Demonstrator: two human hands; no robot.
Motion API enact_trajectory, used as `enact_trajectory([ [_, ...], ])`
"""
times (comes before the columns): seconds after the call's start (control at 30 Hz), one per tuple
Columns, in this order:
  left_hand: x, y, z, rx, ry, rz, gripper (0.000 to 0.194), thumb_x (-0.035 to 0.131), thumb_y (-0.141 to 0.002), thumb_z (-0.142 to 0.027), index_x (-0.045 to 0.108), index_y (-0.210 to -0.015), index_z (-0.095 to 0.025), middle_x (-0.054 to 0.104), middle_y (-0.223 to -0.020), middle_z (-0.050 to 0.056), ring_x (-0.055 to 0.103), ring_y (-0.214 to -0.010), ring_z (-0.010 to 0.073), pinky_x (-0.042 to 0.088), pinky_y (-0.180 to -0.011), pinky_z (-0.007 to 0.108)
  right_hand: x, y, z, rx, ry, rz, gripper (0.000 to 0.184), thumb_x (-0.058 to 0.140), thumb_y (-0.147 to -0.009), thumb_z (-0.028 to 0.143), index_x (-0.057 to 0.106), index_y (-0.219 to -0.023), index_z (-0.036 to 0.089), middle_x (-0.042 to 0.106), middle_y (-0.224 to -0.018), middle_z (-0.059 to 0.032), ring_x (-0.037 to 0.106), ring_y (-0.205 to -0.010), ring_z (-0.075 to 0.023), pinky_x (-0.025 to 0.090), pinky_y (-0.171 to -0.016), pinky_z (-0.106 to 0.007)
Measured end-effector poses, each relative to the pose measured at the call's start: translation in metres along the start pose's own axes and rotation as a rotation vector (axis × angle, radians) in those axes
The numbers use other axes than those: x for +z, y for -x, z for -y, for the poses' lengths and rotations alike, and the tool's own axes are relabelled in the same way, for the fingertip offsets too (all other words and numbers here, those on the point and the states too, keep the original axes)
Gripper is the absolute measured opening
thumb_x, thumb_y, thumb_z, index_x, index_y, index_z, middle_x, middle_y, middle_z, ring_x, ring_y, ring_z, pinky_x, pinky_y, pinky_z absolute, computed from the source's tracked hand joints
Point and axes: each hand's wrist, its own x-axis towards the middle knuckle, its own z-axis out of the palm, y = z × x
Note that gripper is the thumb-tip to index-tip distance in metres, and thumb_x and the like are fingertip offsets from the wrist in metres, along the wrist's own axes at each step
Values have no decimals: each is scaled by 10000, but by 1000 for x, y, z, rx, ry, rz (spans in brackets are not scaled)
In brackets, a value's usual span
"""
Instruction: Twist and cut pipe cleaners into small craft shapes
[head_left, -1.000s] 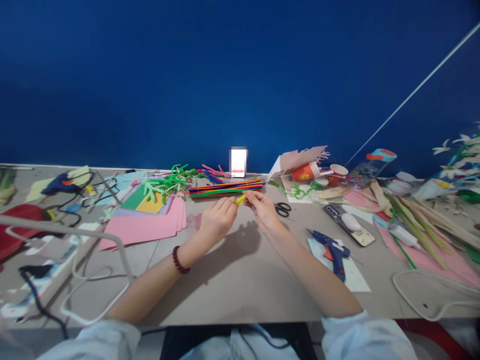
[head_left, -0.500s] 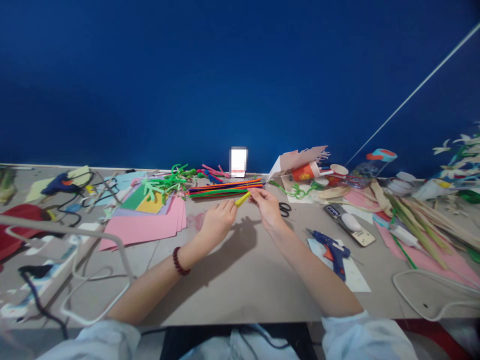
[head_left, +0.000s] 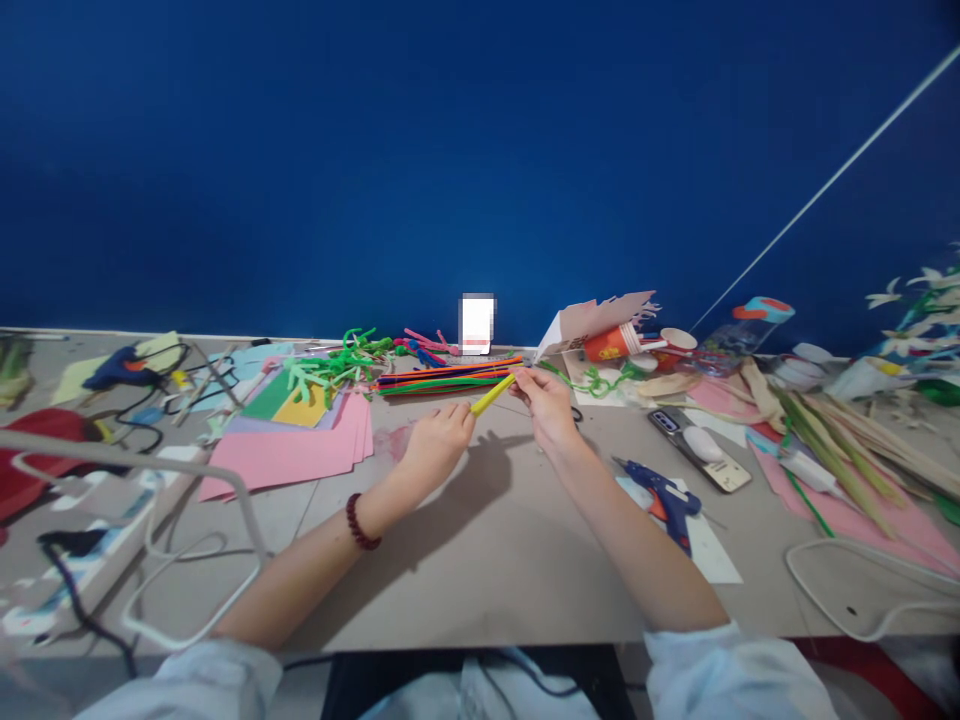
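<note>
L hand [head_left: 437, 447] and R hand [head_left: 547, 405] are raised over the table [head_left: 487, 580], w/ 1 yellow pipe cleaner [head_left: 493, 395] held btwn them, tilted, its upper end toward the R hand. R fingers [head_left: 526, 381] are closed in a pinch on that upper end. L fingertips [head_left: 466, 417] are curled right at the lower end; can't tell if they grip it or only touch it. The yellow piece is above the table, just in front of a bundle of multicolour pipe cleaners [head_left: 450, 378] lying flat in orange, purple and green.

Red bead bracelet [head_left: 359, 522] on L wrist. Left of the hands: stack of pink paper sheets [head_left: 285, 455] w/ green and yellow sheets [head_left: 296, 400] on it, and bright green pipe cleaner shapes [head_left: 330, 365] behind. Right of the R hand: scissors [head_left: 576, 413], mostly hidden, and a curly green pipe cleaner [head_left: 592, 380] farther back. Further right: blue glue gun [head_left: 666, 503] on white paper, phone [head_left: 697, 450] w/ a white object on it, and 2 paper cups [head_left: 611, 343] on their sides nr the wall. 2nd glue gun [head_left: 120, 368] far left, w/ black cord. Dried strips [head_left: 840, 450] on pink paper, far right. Deep blue wall [head_left: 450, 150] behind the table.
</note>
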Motion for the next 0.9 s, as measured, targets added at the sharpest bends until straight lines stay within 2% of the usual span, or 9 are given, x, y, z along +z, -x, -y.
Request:
enact_trajectory([
  [0.2,-2,-1,3,-8,-17,39,204,436,-827,-40,619,-825,-130,651,-909,103,606,-802,209,450,-575,278,-4,-5,7,-24,11,-45,288,784,-543,400,709,-715,181,670,-690,-12,561,-604,-112,522,-690,-311],
  [0.33,-2,-2,6,-72,83,90,212,445,-859,-132,634,-765,-153,661,-783,77,597,-610,170,408,-506,259,-7,-9,11,2,-5,-53,267,793,-528,367,713,-700,180,681,-702,-16,564,-598,-109,520,-680,-300],
  [0.43,-8,-4,8,-71,249,112,229,547,-817,-287,622,-635,-170,695,-973,98,609,-589,164,420,-517,267,-10,-11,11,46,21,-29,256,791,-534,367,711,-688,178,674,-667,-18,577,-607,-123,514,-679,-308],
  [0.5,-15,-5,9,-63,341,67,289,604,-760,-351,580,-538,-167,655,-1148,119,637,-668,186,458,-584,293,-11,-13,9,96,25,-3,254,799,-520,366,703,-660,177,674,-654,-22,589,-619,-135,509,-674,-311],
  [0.57,-23,-6,10,-57,384,-12,290,613,-733,-363,566,-522,-170,626,-1209,130,651,-764,217,482,-699,341,-12,-13,7,141,16,29,261,807,-508,365,698,-653,178,681,-665,-26,600,-637,-141,499,-663,-300],
  [0.63,-29,-6,12,-36,437,-77,256,599,-732,-361,578,-558,-174,637,-1189,131,652,-869,246,475,-790,378,-12,-12,6,167,6,56,274,810,-502,369,699,-664,178,688,-685,-28,607,-650,-138,485,-643,-279],
  [0.73,-34,-5,14,-8,606,-158,187,578,-747,-339,593,-658,-176,671,-1109,115,629,-985,253,463,-855,375,-11,-10,6,187,-13,63,297,813,-492,384,693,-663,174,687,-689,-25,604,-640,-122,465,-616,-252],
  [0.83,-35,-5,15,-87,794,-264,161,545,-792,-321,594,-761,-171,683,-1026,103,630,-951,217,469,-855,339,-9,-9,7,216,-27,55,310,818,-481,386,685,-664,174,678,-665,-18,600,-632,-116,458,-617,-247],
  [0.9,-34,-6,15,-166,885,-288,189,514,-832,-323,591,-760,-167,687,-955,95,633,-896,195,482,-812,307,-8,-9,8,239,-17,71,308,818,-486,377,688,-678,175,678,-670,-19,602,-638,-118,457,-623,-249],
])
